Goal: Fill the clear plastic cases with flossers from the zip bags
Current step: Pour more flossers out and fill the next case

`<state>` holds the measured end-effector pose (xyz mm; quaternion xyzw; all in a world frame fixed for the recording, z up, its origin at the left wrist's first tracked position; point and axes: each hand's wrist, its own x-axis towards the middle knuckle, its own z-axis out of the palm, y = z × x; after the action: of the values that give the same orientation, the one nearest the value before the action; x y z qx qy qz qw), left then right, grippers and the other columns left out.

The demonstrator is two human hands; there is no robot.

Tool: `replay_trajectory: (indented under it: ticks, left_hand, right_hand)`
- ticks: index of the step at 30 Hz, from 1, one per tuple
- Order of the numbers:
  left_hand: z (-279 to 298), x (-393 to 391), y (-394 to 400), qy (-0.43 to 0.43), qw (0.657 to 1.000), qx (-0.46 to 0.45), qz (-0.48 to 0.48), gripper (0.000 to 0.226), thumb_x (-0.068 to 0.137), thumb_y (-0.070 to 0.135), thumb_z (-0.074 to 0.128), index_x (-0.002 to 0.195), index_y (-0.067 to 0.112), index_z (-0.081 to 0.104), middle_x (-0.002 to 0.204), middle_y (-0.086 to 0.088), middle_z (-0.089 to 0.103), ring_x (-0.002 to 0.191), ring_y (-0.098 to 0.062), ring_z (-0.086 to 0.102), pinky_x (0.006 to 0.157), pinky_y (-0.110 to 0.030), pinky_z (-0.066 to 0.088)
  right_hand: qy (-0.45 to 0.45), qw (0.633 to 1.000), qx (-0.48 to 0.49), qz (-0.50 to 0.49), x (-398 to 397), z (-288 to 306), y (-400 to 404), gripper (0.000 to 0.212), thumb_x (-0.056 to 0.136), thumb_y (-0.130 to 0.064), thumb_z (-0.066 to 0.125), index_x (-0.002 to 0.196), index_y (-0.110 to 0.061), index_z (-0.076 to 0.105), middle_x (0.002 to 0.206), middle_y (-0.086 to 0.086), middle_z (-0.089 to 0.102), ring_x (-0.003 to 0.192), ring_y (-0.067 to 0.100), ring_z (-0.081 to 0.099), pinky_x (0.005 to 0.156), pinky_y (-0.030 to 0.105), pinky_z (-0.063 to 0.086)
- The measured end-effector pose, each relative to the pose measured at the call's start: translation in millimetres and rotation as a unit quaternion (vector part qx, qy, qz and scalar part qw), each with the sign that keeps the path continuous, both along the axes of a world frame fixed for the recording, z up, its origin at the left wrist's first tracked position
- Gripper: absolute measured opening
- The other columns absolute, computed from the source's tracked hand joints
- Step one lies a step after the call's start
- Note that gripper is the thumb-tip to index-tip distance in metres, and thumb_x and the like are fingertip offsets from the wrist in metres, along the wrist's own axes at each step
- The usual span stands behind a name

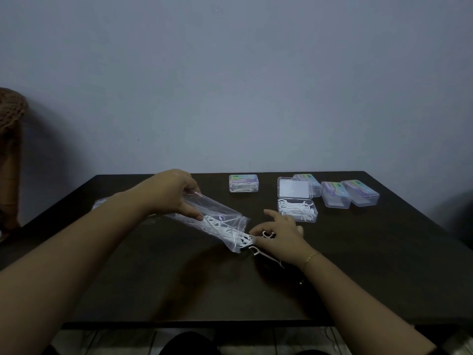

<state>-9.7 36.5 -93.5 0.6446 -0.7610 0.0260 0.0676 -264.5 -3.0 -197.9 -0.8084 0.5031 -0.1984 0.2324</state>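
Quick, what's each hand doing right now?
Left hand: grips the zip bag, tilted mouth-down.
Right hand: pinches flossers at the bag's mouth.

setting: a plain room in a home, most likely. a dark wooden table (358, 265) is pushed against a bare, pale painted wall (230, 73) beyond the hands. to the left of the left hand (174, 193), a brown woven piece of furniture (10, 124) is seen at the wall. tiled floor (256, 342) is glimpsed below the table's near edge. lighting is dim; no equipment or signage is seen.
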Motion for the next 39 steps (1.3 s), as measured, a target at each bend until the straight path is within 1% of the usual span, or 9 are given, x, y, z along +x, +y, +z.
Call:
replay_trajectory:
  ticks: [3,7,17,19,22,26,28,33,39]
  left_hand:
    - [-2,-3,0,0.006,1.000,0.002,-0.004,0.052,0.064,0.055,0.079,0.103,0.022,0.069,0.097,0.007,0.060,0.090,-0.010,0.055,0.081,-0.031,0.050]
    - [-4,-5,0,0.012,1.000,0.006,-0.008,0.050,0.064,0.055,0.079,0.102,0.024,0.068,0.096,0.009,0.058,0.089,-0.008,0.053,0.078,-0.027,0.048]
    - [0,-1,-1,0.026,1.000,-0.012,-0.003,0.047,0.064,0.051,0.081,0.099,0.022,0.070,0.094,0.008,0.061,0.089,-0.010,0.054,0.079,-0.029,0.048]
    - [0,0,0,0.032,0.999,-0.012,-0.002,0.047,0.063,0.051,0.082,0.098,0.023,0.070,0.094,0.008,0.061,0.088,-0.010,0.055,0.079,-0.029,0.048]
    - [-2,1,0,0.037,0.999,-0.012,-0.002,0.046,0.063,0.051,0.082,0.098,0.024,0.070,0.092,0.010,0.060,0.087,-0.008,0.055,0.078,-0.027,0.049]
    - [-3,2,0,0.042,0.999,-0.006,-0.002,0.048,0.063,0.052,0.081,0.100,0.024,0.070,0.094,0.010,0.059,0.087,-0.007,0.055,0.077,-0.026,0.048]
    - [-3,3,1,0.045,0.999,-0.009,-0.001,0.048,0.063,0.052,0.081,0.100,0.024,0.070,0.094,0.011,0.059,0.087,-0.007,0.055,0.076,-0.025,0.048]
    - [-3,9,0,0.049,0.999,-0.014,0.001,0.047,0.063,0.053,0.081,0.099,0.024,0.070,0.092,0.012,0.059,0.086,-0.006,0.054,0.071,-0.020,0.045]
    - [-1,12,0,0.055,0.998,-0.016,0.002,0.049,0.063,0.053,0.080,0.100,0.023,0.070,0.091,0.012,0.060,0.086,-0.006,0.054,0.073,-0.023,0.048]
  right_hand:
    - [-0.010,1.000,0.006,0.027,7,1,2,0.027,0.080,-0.054,0.064,0.106,-0.048,0.064,0.155,-0.012,0.018,0.140,0.017,0.011,0.106,0.040,0.012]
    - [0.054,0.998,0.000,0.038,19,0,0,0.041,0.081,-0.058,0.060,0.118,-0.041,0.061,0.157,-0.012,0.010,0.140,0.018,0.010,0.103,0.038,0.016]
    - [0.044,0.999,-0.011,-0.005,0,2,-4,0.009,0.081,-0.046,0.065,0.090,-0.047,0.068,0.153,-0.014,0.024,0.140,0.016,0.013,0.105,0.038,0.013]
    - [0.028,0.999,-0.014,-0.008,-3,5,-4,0.011,0.081,-0.040,0.065,0.086,-0.049,0.066,0.152,-0.013,0.026,0.138,0.014,0.015,0.104,0.038,0.013]
    - [0.009,1.000,-0.023,0.001,0,8,-3,0.018,0.081,-0.038,0.064,0.094,-0.050,0.066,0.152,-0.012,0.026,0.138,0.015,0.017,0.105,0.038,0.013]
    - [0.051,0.998,-0.026,0.035,16,5,-3,0.032,0.078,-0.058,0.062,0.109,-0.049,0.062,0.154,-0.012,0.019,0.139,0.018,0.013,0.105,0.042,0.015]
    - [0.080,0.996,-0.028,0.041,22,5,-2,0.038,0.079,-0.061,0.060,0.114,-0.046,0.062,0.156,-0.011,0.016,0.139,0.019,0.012,0.105,0.043,0.016]
    - [0.068,0.996,-0.041,0.026,21,4,-1,0.021,0.081,-0.053,0.063,0.098,-0.042,0.070,0.153,-0.014,0.023,0.138,0.016,0.015,0.105,0.040,0.016]
    - [0.070,0.997,-0.034,0.008,0,8,-3,0.012,0.081,-0.039,0.063,0.091,-0.043,0.068,0.152,-0.013,0.026,0.138,0.014,0.016,0.106,0.040,0.013]
